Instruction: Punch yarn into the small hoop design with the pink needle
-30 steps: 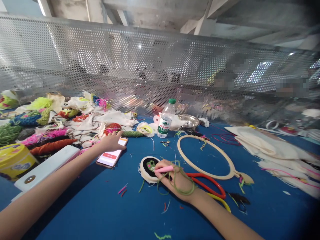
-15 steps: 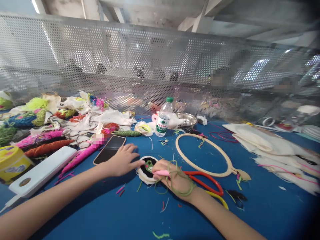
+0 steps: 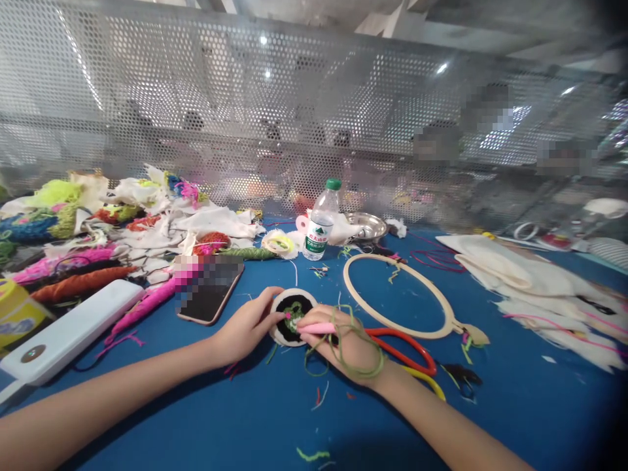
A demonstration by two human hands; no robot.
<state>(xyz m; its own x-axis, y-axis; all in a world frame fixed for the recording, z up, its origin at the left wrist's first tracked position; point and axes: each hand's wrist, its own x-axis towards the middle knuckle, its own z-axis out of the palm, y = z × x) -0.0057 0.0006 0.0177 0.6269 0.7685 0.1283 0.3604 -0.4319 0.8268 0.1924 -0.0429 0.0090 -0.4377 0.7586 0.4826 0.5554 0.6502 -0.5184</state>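
A small round black embroidery patch (image 3: pixel 293 313) with a white fabric edge and green stitching lies on the blue table (image 3: pixel 206 418). My left hand (image 3: pixel 248 324) pinches its left edge. My right hand (image 3: pixel 343 347) rests just right of the patch, closed around a pink punch needle (image 3: pixel 316 327) whose tip points at the green stitching. Green yarn (image 3: pixel 366 366) loops loosely over the back of that hand.
A dark phone (image 3: pixel 210 294) and a white power bank (image 3: pixel 69 330) lie to the left beside heaps of coloured yarn (image 3: pixel 73 281). A large wooden hoop (image 3: pixel 397 297), red-handled scissors (image 3: pixel 407 353), a water bottle (image 3: pixel 321 222) and stacked white cloth (image 3: pixel 530 281) sit right and behind. A perforated metal screen closes the back.
My left hand left the phone, whose screen went dark, and came right to grip the patch's edge. The right hand stayed by the patch with the pink needle.
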